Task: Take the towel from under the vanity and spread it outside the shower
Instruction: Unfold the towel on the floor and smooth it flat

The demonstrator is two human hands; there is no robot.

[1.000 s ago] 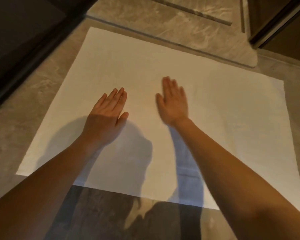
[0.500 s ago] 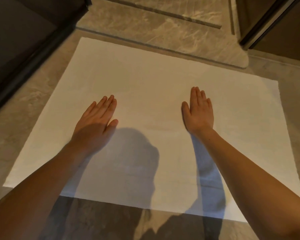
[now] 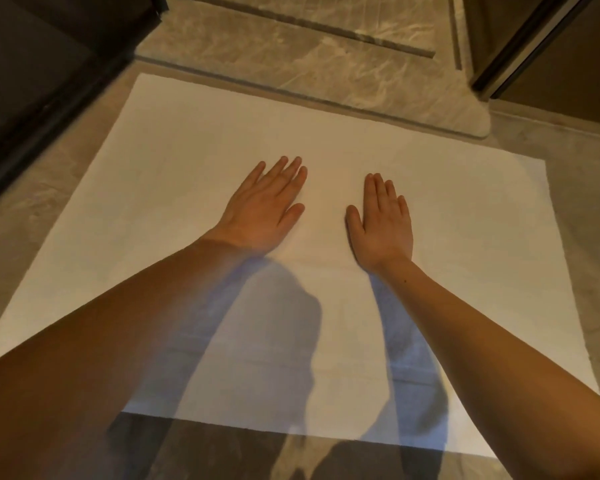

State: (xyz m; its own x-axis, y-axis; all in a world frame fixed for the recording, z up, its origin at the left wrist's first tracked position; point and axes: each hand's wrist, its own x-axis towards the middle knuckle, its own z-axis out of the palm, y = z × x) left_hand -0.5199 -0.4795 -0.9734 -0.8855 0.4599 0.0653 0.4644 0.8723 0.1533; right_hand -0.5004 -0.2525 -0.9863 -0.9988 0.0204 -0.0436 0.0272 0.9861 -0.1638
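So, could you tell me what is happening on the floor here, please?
A person is laying a white towel out on the grey stone floor, just in front of the raised marble step. The towel lies open and flat, all in one layer. The left hand and the right hand both rest palm down near its middle, fingers straight, side by side but apart. Neither hand grips anything; they look to be pressing or smoothing the cloth.

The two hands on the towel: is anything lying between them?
No. In the head view, only a bare strip of white towel shows between the left hand and the right hand, both resting flat, palms down.
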